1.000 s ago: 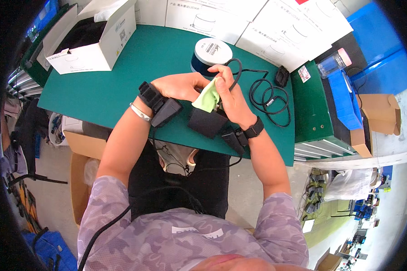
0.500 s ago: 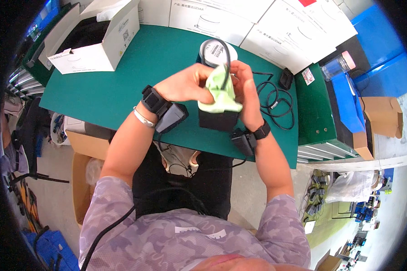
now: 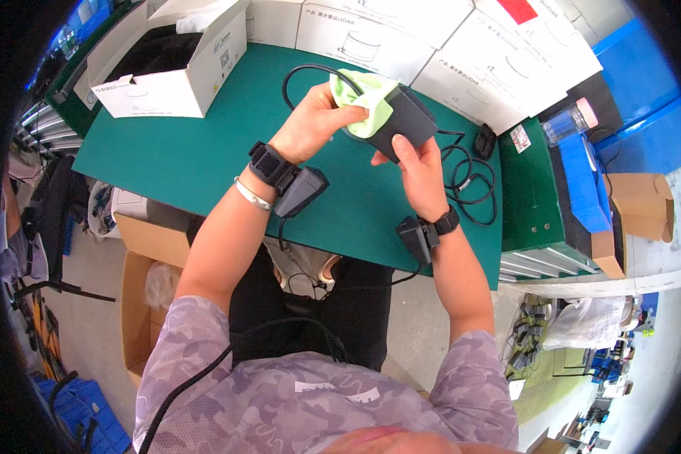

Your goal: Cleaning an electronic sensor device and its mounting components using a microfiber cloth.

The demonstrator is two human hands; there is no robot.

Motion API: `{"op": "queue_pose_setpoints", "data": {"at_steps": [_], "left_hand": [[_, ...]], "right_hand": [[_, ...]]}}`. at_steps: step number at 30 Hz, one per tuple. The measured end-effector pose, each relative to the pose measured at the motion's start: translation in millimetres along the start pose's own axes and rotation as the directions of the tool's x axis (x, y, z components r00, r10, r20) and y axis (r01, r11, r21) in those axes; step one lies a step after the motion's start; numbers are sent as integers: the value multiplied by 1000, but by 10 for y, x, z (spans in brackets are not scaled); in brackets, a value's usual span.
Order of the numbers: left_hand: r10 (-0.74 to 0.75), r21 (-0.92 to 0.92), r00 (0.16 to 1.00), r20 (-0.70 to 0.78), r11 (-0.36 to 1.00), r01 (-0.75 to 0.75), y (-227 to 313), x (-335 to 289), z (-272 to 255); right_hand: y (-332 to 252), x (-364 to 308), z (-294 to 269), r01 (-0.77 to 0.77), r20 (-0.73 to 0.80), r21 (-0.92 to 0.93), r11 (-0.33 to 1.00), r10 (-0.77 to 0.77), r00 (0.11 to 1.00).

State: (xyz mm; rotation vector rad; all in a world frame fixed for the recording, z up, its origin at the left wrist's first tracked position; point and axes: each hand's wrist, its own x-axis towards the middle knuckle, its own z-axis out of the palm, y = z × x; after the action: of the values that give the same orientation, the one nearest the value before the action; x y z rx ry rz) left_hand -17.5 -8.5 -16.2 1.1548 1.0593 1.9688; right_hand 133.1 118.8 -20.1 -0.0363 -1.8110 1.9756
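My left hand (image 3: 310, 125) pinches a light green cloth (image 3: 363, 98) between thumb and fingers. The cloth is wrapped over one end of a black rectangular box (image 3: 402, 125), which is tilted above the green table. My right hand (image 3: 420, 178) grips the box's near right end, thumb on its near side and fingers mostly hidden behind. A thick black cable (image 3: 299, 72) arches from the cloth-covered end over to the left. Whatever lies directly behind the cloth and box is mostly hidden.
An open white carton (image 3: 159, 94) with dark lining stands on the green table (image 3: 174, 163) at back left. White cartons (image 3: 363, 38) line the back. To the right lie a coiled black cable (image 3: 469, 181) and a small black part (image 3: 484, 141). A pink-lidded jar (image 3: 571, 121) is beyond.
The black box has been raised and turned, its bare end now pointing right. My right hand has shifted from the cloth's side to the box's end. The cable loop has swung left.
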Motion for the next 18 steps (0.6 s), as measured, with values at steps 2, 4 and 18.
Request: {"op": "queue_pose_setpoints", "data": {"at_steps": [2,4,18], "left_hand": [[-5,45,1000,-15,999,6,-16,1,-11],[40,-1,999,-29,999,-40,-76,25,-41],[9,-8,994,110,1000,-9,-6,13,-118]], "right_hand": [[37,12,-2,34,-27,15,999,-34,999],[118,43,-15,234,-19,-274,933,-249,968],[-65,-14,-39,-29,100,-33,999,32,995]]}}
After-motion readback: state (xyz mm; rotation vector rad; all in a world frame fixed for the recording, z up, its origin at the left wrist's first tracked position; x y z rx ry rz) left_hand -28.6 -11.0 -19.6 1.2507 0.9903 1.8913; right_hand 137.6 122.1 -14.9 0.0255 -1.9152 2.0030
